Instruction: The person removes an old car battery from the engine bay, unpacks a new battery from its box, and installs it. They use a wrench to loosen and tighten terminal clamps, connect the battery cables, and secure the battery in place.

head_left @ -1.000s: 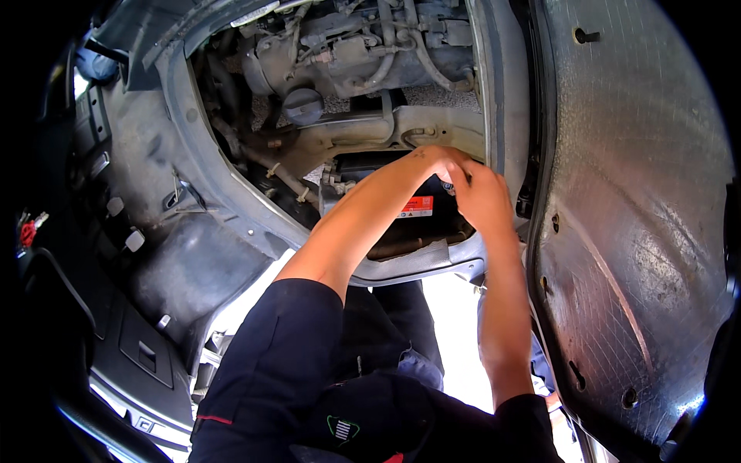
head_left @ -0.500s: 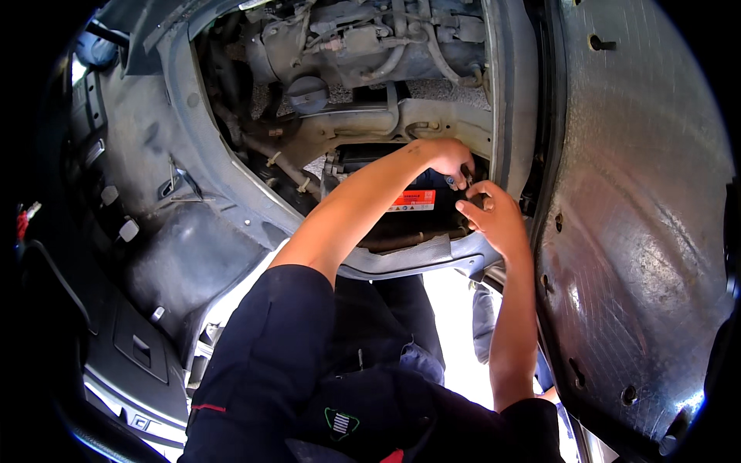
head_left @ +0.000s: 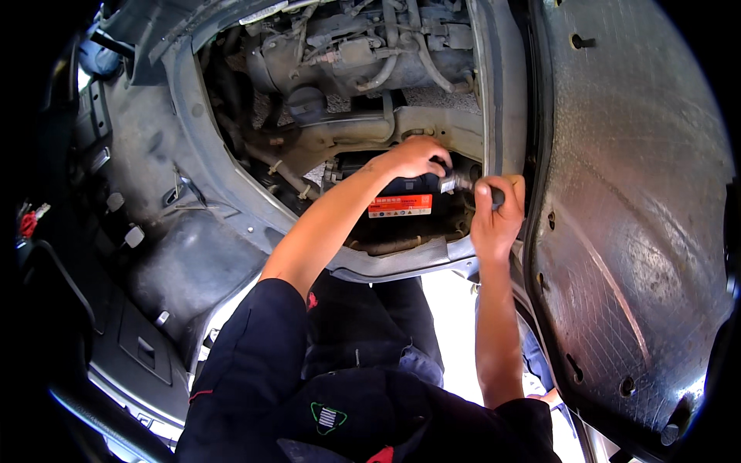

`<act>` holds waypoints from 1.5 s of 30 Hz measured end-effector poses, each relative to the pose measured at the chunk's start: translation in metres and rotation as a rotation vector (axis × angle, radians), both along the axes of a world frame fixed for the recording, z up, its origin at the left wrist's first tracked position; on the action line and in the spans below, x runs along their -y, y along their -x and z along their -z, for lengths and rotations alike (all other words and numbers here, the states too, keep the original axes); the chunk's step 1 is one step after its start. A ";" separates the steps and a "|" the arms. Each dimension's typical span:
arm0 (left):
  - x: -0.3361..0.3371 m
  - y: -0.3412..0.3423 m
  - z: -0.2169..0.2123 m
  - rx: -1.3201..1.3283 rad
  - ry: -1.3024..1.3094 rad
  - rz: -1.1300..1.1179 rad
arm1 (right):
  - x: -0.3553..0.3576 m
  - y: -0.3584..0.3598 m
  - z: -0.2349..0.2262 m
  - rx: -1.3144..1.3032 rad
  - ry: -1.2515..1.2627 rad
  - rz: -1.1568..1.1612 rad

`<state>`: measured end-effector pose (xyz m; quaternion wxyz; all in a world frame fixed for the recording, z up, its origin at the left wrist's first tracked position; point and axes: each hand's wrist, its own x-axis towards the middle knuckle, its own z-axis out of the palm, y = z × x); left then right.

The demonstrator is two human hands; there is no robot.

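Note:
A black battery [head_left: 390, 164] with a red-and-white label on its front sits low in the opening under my hands. My left hand [head_left: 419, 157] reaches over its right end, fingers curled down beside a small bright metal piece [head_left: 447, 184]; what they grip is hidden. Just to the right, my right hand [head_left: 498, 216] is closed around a dark, round-ended piece [head_left: 496, 198], with the thumb upright against it. A greyish metallic part [head_left: 465, 182] runs from there toward my left fingertips. The exact kind of the held piece cannot be made out.
Engine parts with hoses [head_left: 363, 58] and a round dark cap [head_left: 307, 104] lie beyond the battery. A grey frame [head_left: 505, 92] edges the opening's right side. A large metal-lined panel [head_left: 617, 231] stands at the right. Pedals [head_left: 133, 235] are at the left.
My right hand has moved up and right and now closes on a dark round-ended piece. My left hand has shifted slightly left. More of the battery label shows, and the view has shifted.

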<state>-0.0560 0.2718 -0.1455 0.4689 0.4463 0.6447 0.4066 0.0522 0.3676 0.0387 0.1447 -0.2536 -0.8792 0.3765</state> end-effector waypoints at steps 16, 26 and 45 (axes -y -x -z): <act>-0.017 -0.019 0.003 -0.131 -0.016 -0.078 | 0.032 -0.046 0.134 0.195 1.425 1.301; 0.014 -0.028 0.020 -0.065 -0.044 -0.140 | 0.031 -0.047 0.130 0.369 1.244 1.187; -0.020 -0.018 -0.007 -0.153 0.106 -0.099 | 0.027 -0.051 0.132 0.233 1.592 1.229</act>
